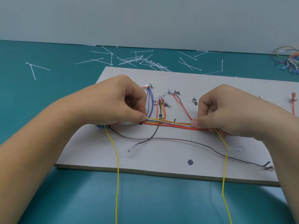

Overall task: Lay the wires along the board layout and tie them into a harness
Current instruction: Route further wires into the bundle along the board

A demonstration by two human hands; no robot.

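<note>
A white layout board (178, 159) with handwritten marks lies on the teal table. A horizontal bundle of red, yellow and white wires (168, 124) runs across its middle. My left hand (119, 102) pinches the bundle's left end, and my right hand (226, 110) pinches its right end. Blue wires (150, 102) and red-yellow branches (161, 109) rise from the bundle to terminals at pegs. A long yellow wire (117, 167) hangs off the front edge on both sides. Across the board's front part lies a dark wire (178, 140).
Several loose white cable ties (137, 59) lie scattered on the table behind the board. A heap of spare coloured wires (289, 60) sits at the far right. A red terminal (293, 98) stands near the board's right edge. A grey wall rises behind the table.
</note>
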